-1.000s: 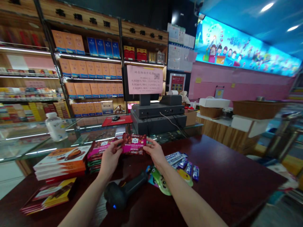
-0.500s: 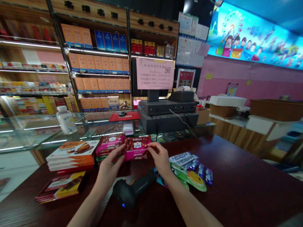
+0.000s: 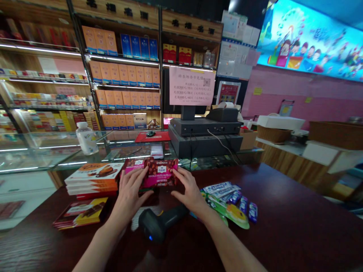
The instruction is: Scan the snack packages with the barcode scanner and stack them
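A pink and brown packet of hazelnut chocolate is at the far side of the dark table, overlapping a similar packet to its left. Spread fingers of my left hand lie over both packets at the overlap, thumb apart. My right hand touches the packet's right edge with its fingertips, its thumb also apart. Between my forearms lies a black barcode scanner with a blue light. Beyond my right wrist are blue and white wrapped bars and a green package, partly hidden.
White and orange boxes are stacked at left, with red and yellow chocolate packs in front. Behind stand a glass counter, a white bottle, a red mouse mat and a cash register with cables.
My hands have loosened from the packet: the left fingers have spread out flat and the right thumb has moved away. The packet sits slightly further left against its neighbour. The view has shifted slightly.
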Demonstrator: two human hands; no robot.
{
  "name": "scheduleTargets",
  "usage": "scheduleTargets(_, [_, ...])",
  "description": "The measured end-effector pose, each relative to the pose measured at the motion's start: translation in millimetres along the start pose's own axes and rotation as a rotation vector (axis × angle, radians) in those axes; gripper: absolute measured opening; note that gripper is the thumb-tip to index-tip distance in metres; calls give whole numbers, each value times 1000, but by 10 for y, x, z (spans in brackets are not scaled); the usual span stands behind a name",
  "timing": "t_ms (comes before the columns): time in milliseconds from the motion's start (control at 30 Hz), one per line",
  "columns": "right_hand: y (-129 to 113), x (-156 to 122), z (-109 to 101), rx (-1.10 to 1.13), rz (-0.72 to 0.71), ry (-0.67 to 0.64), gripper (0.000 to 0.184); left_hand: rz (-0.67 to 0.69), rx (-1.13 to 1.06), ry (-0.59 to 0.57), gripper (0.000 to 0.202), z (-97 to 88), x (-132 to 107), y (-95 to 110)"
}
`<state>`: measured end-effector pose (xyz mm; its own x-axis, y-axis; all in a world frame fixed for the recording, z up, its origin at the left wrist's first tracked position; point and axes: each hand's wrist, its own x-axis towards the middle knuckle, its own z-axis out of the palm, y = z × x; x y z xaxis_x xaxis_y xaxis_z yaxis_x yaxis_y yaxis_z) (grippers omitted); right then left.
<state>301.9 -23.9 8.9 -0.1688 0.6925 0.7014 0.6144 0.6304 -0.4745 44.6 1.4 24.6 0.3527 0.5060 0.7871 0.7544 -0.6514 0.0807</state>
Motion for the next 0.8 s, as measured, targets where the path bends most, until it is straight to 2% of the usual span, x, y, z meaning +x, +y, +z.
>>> scheduleTargets(100, [-9,-21,25,-101,-83,24,79,23,48,23,74,-28,-4,76])
scheduleTargets(300, [-64,-20,-8,-217,-170,110,71,50,66,42,75,-51,-3,138])
scheduleTargets(567, [-108,-15,-40,-246,-240,98,68,7,106,4,84,-105,-11,142])
scheduleTargets(800, [-191,13,-105,-259,-273,97,69,31,198,83,80,-220,31,167])
